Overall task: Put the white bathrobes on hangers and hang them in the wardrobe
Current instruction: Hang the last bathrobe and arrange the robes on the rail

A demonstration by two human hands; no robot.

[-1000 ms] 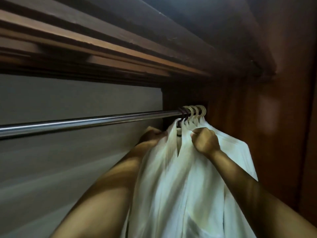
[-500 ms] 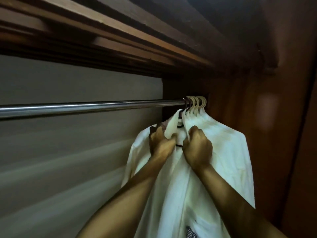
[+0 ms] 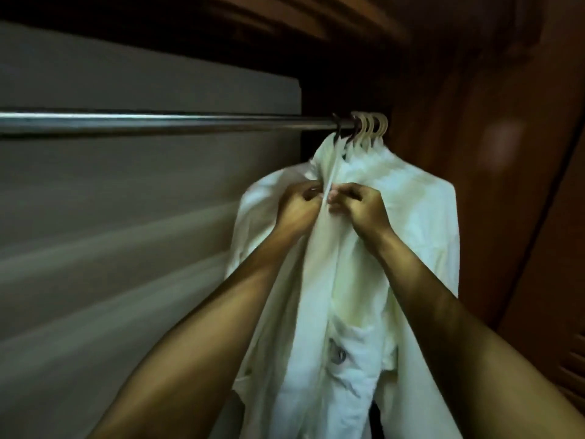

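Several white bathrobes [image 3: 411, 223] hang bunched at the right end of the metal wardrobe rail [image 3: 158, 123]. Their hanger hooks [image 3: 368, 126], pale ones and a dark one, sit side by side on the rail. My left hand [image 3: 297, 205] grips the left front edge of the nearest bathrobe [image 3: 316, 312] just below the collar. My right hand [image 3: 361, 204] pinches the right front edge at the same height. The two hands almost touch, holding the edges together. A pocket with a dark emblem [image 3: 337, 356] shows lower down.
The wardrobe's brown wooden side wall [image 3: 490, 153] stands close behind the robes on the right. A grey back panel [image 3: 126, 232] runs along the left behind the bare stretch of rail. A slatted wooden part [image 3: 574, 369] shows at the far right edge.
Both hands have slid down the robe's front from the collar and drawn its two edges together. The view has dropped, so the rail and the wooden top sit differently in frame.
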